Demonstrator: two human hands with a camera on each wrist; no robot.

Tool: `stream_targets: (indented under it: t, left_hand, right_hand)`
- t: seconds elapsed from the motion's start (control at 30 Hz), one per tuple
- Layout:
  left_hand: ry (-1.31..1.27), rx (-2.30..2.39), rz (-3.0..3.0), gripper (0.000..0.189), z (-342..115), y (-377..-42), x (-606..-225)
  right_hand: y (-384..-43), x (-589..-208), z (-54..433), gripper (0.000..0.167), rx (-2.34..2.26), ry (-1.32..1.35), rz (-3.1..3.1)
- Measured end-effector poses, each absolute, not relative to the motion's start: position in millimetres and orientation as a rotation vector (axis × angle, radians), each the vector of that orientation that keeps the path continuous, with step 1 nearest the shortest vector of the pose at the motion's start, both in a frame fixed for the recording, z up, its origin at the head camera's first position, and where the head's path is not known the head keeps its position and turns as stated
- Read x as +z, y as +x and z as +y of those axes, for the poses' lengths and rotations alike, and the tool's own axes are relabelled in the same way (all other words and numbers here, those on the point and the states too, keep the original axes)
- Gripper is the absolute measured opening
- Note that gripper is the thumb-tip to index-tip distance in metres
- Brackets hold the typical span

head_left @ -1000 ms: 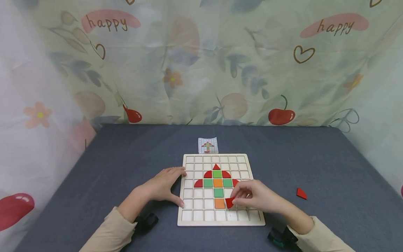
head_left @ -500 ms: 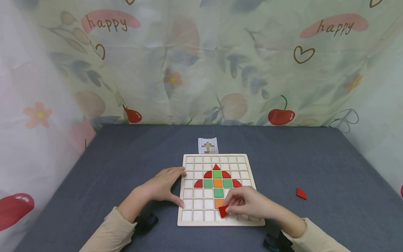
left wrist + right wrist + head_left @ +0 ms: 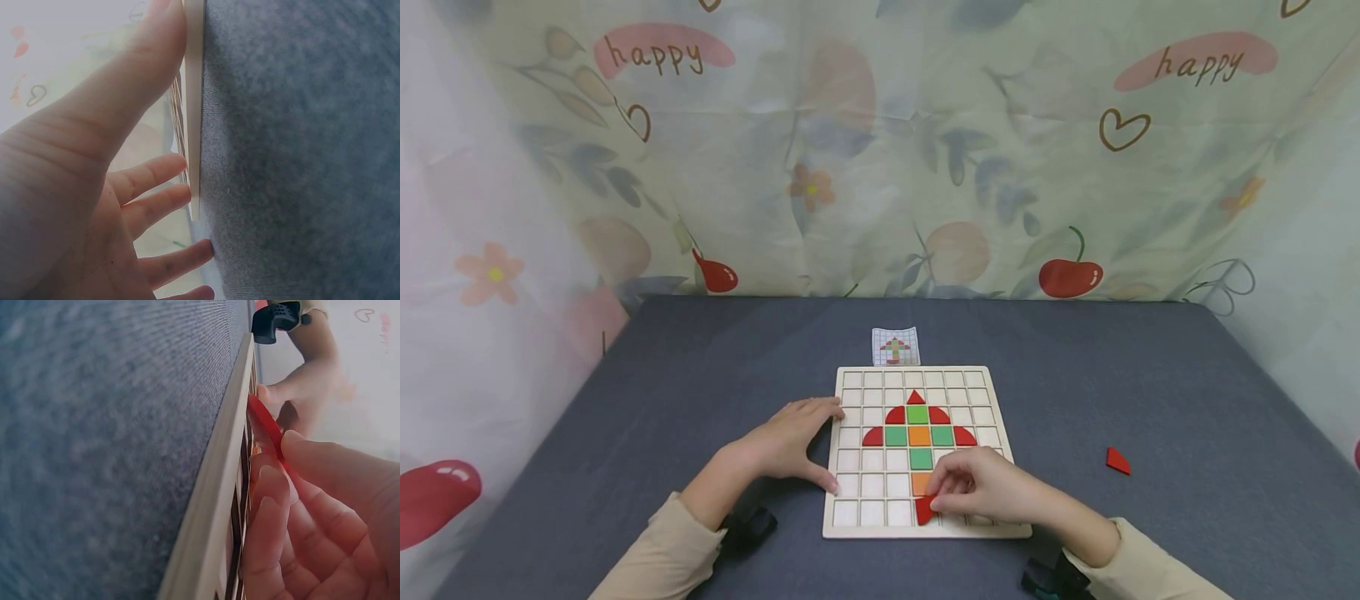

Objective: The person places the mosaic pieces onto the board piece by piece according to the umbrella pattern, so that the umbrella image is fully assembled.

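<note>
My right hand (image 3: 973, 485) pinches a red quarter-round tile (image 3: 924, 510) between thumb and fingers, over the bottom row of the white grid board (image 3: 859, 532), just below an orange tile (image 3: 921, 484). In the right wrist view the red tile (image 3: 267, 425) is tilted, one end down at the board. My left hand (image 3: 790, 442) rests at the board's left edge with thumb and fingers spread; in the left wrist view the thumb (image 3: 140, 69) and two fingertips touch the rim. Red, green and orange tiles form an arrow-like figure in the grid.
Another red quarter-round tile (image 3: 1117, 461) lies on the dark grey table (image 3: 700, 358), right of the board. A small card (image 3: 895, 347) printed with a similar coloured figure sits against the board's far edge. A patterned curtain (image 3: 880, 167) hangs behind the table.
My right hand has carried the red tile left and towards me, from beside the orange tile to the bottom row beneath it. My left hand has stayed still.
</note>
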State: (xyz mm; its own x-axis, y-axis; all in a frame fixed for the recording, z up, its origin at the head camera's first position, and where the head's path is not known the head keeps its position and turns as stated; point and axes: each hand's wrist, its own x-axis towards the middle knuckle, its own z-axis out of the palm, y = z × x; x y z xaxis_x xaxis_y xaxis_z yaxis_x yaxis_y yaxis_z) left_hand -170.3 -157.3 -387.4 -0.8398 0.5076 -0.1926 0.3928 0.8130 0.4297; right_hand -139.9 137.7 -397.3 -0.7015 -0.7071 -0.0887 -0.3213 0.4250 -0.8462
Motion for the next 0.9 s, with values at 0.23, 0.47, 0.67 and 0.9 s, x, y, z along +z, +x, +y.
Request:
stream_targets:
  t: [0.23,0.47,0.67,0.9]
  left_hand:
    - [0.682,0.552,2.688,0.090,-157.0,-171.3,-387.0]
    - [0.676,0.546,2.703,0.089,-157.4,-169.9,-387.4]
    - [0.693,0.550,2.706,0.089,-157.6,-170.3,-388.1]
    - [0.676,0.539,2.704,0.089,-157.4,-169.7,-387.6]
  right_hand:
    - [-139.1,-397.5,136.5,0.007,-1.150,-0.876,2.293]
    - [-139.1,-396.6,135.5,0.007,-1.131,-0.917,2.314]
    - [-138.8,-396.2,135.2,0.007,-1.139,-0.923,2.302]
    - [-138.1,-395.7,135.2,0.009,-1.150,-0.952,2.290]
